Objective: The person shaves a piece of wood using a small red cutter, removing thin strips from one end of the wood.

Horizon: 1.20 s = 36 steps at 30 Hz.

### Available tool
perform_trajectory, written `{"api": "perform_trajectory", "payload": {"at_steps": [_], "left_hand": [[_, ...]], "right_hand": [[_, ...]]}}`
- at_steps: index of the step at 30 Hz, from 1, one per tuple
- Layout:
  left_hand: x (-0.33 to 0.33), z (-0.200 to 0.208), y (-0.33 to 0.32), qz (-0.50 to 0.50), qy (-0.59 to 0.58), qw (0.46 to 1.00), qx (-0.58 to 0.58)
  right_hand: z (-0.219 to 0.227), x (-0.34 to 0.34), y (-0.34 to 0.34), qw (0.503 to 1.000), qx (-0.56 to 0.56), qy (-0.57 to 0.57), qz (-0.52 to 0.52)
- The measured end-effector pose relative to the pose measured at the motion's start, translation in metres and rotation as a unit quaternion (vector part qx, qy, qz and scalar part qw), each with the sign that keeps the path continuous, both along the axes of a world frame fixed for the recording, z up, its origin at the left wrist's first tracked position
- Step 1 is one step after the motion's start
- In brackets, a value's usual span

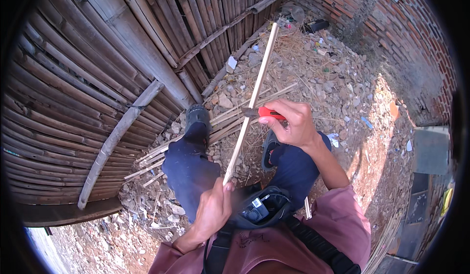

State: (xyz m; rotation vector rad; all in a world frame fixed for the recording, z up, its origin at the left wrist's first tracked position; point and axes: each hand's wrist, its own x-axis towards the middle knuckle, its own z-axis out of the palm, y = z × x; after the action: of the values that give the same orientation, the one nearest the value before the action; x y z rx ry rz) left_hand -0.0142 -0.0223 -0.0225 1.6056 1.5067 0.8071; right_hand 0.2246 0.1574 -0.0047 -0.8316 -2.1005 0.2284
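Observation:
My left hand [214, 206] is closed round the lower end of a long, pale wooden or bamboo strip [262, 76]. The strip slants up and away, its far end pointing over the rubble. In my right hand [293, 121] is a knife with a red handle [272, 113], gripped in closed fingers. Its short dark blade [250, 112] lies across the strip near the middle and appears to touch it. Beneath the strip, more pale strips [225, 122] lie in a loose bundle on the ground between my feet.
A bamboo wall [112, 54] rises on the left, with a brick wall [416, 34] at the far right. Stones and litter cover the ground [318, 88]. An open black bag [262, 208] rests at my waist. Dark panels [430, 149] stand at the right.

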Motion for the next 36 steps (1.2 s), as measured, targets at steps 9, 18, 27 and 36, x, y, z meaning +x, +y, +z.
{"api": "perform_trajectory", "payload": {"at_steps": [9,18,27,36], "left_hand": [[-0.004,-0.008,-0.009,0.001,0.044,0.998,-0.045],[-0.005,-0.008,-0.010,-0.016,0.049,0.995,-0.083],[-0.007,-0.010,-0.012,-0.005,0.034,0.998,-0.058],[-0.009,-0.009,-0.011,-0.007,0.059,0.995,-0.081]], "right_hand": [[0.001,0.013,0.035,0.998,-0.005,-0.004,-0.065],[0.010,0.047,0.106,0.985,-0.058,-0.024,-0.158],[0.017,0.038,0.095,0.996,-0.064,-0.013,-0.068],[0.016,0.046,0.136,0.995,-0.052,-0.032,-0.085]]}}
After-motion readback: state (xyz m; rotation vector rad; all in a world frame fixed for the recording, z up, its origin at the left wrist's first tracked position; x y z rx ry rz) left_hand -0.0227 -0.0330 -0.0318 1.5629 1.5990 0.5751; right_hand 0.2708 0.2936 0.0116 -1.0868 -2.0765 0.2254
